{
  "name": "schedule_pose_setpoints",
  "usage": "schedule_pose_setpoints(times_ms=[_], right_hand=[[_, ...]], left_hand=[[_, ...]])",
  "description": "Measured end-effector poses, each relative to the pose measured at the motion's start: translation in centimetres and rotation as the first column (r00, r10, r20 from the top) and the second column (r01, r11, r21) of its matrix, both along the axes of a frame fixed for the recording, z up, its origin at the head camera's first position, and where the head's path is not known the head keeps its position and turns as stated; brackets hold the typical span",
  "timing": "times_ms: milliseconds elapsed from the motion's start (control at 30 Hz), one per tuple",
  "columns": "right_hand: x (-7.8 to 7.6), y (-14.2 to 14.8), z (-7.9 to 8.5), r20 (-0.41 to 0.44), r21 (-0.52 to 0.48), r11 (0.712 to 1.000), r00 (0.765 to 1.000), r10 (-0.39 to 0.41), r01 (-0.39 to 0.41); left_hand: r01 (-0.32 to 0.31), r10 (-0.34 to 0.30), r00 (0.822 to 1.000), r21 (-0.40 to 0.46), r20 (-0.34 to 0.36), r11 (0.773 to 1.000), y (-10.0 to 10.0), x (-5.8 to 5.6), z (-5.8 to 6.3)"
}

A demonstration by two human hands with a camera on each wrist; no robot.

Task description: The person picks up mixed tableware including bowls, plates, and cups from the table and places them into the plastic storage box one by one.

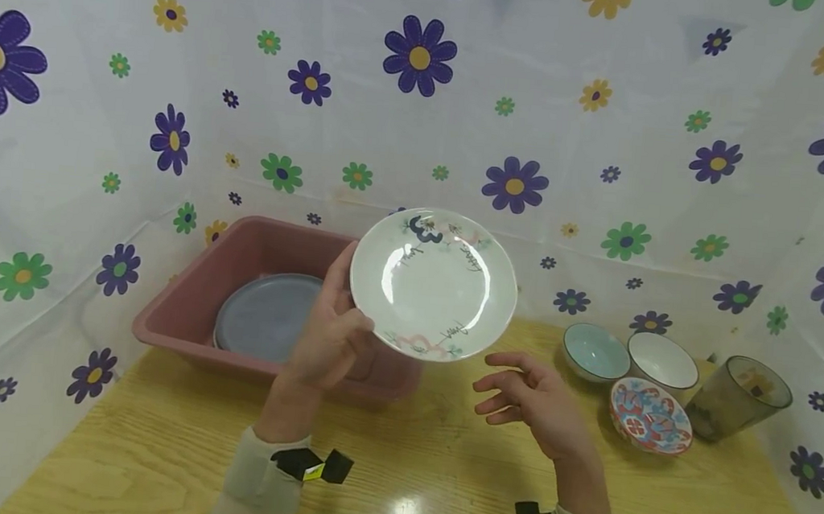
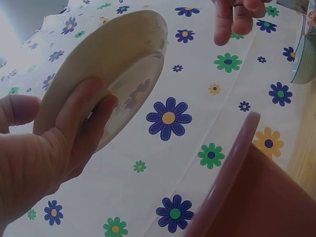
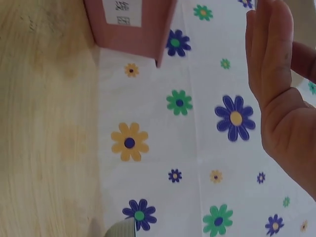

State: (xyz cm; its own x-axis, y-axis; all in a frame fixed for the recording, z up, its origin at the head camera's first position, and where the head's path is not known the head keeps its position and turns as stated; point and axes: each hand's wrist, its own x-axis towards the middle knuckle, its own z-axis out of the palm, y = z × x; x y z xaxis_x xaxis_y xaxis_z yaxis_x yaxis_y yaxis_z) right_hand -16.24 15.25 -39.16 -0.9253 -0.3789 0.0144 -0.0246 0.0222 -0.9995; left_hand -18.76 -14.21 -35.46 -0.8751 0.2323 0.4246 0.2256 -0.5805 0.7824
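Observation:
A white plate point(image 1: 433, 284) with a floral rim pattern is held up and tilted, its face toward the head camera. My left hand point(image 1: 332, 327) grips its left edge, thumb on the front and fingers behind, as the plate's underside point(image 2: 106, 54) in the left wrist view shows. To the lower right of the plate, my right hand point(image 1: 533, 400) hovers over the table with loosely bent fingers, holding nothing. Behind the left hand stands a pink plastic basin point(image 1: 183, 303) with a grey round plate point(image 1: 265, 314) inside it.
On the wooden table point(image 1: 432, 468) at the right stand a light blue bowl point(image 1: 596, 352), a white bowl point(image 1: 661, 361), a red-and-blue patterned bowl point(image 1: 650, 417) and a tinted glass tumbler point(image 1: 738, 400). A flower-print curtain point(image 1: 421, 145) hangs behind and at both sides.

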Motion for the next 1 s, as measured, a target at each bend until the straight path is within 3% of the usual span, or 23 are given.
schedule_pose_setpoints(times_ms=[333, 867, 1000], right_hand=[[0.3, -3.4, -0.6, -0.011, 0.117, 0.993, 1.0, 0.004, -0.003], [1.0, -5.9, -1.0, -0.034, 0.191, 0.981, 0.998, 0.046, -0.039], [1.2, -6.4, -1.0, -0.036, 0.2, 0.979, 0.999, 0.039, -0.031]], left_hand=[[-0.023, 0.024, 0.999, 0.016, -0.025, 1.0, -1.0, -0.4, 0.0], [-0.111, 0.108, 0.993, 0.057, 0.05, 0.992, -3.7, -1.0, -0.3], [-0.142, 0.139, 0.989, 0.062, 0.041, 0.988, -4.5, -1.1, -0.3]])
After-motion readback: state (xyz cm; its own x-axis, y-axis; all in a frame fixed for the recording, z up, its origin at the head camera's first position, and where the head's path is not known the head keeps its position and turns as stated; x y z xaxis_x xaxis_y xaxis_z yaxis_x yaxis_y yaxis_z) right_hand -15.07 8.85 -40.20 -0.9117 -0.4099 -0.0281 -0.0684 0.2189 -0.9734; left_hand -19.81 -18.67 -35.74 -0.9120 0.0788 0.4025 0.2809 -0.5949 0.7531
